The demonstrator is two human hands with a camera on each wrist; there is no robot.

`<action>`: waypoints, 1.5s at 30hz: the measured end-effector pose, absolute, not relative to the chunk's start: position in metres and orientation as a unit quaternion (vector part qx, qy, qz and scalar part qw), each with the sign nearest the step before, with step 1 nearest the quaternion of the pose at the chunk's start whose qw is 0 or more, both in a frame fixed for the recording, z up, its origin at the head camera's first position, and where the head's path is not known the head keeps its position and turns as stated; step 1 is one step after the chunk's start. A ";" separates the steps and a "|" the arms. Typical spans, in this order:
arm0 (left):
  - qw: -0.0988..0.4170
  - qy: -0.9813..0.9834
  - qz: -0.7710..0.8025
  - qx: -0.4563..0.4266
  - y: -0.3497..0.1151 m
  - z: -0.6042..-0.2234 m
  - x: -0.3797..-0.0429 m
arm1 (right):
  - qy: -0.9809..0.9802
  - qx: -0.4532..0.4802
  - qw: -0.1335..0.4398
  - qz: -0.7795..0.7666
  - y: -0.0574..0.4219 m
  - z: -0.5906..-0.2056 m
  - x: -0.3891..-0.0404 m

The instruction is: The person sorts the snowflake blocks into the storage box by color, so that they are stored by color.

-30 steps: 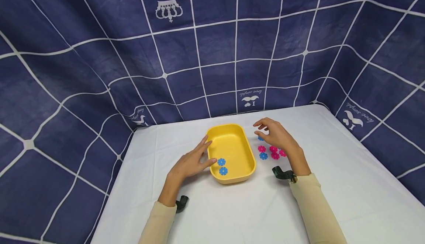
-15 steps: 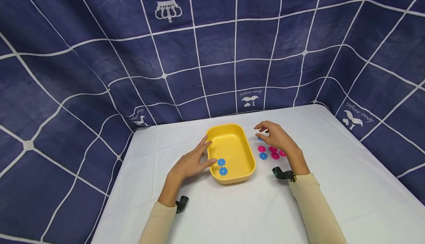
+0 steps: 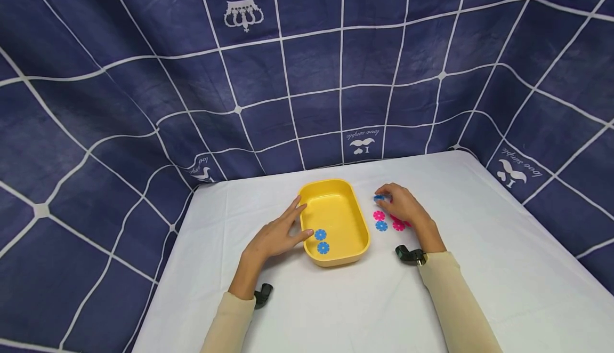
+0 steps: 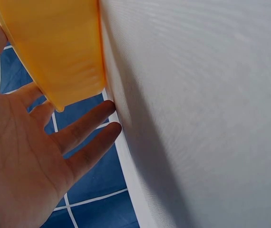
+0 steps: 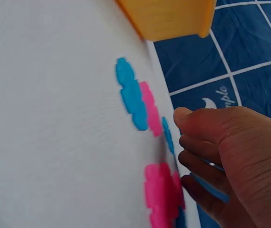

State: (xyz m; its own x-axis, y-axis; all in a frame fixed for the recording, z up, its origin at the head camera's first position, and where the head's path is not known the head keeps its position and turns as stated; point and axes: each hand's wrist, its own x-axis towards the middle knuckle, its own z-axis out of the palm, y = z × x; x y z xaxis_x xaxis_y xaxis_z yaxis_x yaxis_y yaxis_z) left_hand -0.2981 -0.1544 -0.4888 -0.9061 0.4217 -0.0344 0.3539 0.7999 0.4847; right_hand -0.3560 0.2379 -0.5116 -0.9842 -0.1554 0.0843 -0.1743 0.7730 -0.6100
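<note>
Touching tray: left hand, spread; right hand curled at blue disc.

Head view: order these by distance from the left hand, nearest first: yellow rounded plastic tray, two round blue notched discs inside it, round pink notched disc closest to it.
1. Yellow tray: its left rim meets the left hand.
2. Blue discs: inside, lower left; too close to rank.
3. Pink disc: on the table, right of tray.

Tray, on table. Within it, near left: two discs. At its left side: left hand. To its right, on table: loose discs; right hand at their far end. Behind table: curtain.
</note>
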 end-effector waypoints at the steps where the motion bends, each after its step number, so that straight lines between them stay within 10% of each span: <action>1: 0.071 0.946 0.240 0.206 -0.154 -0.489 -0.298 | -0.941 0.086 0.015 0.326 0.239 -0.514 -0.357; 45: 0.065 0.947 0.241 0.204 -0.155 -0.492 -0.299 | -0.948 0.088 0.045 0.304 0.241 -0.525 -0.360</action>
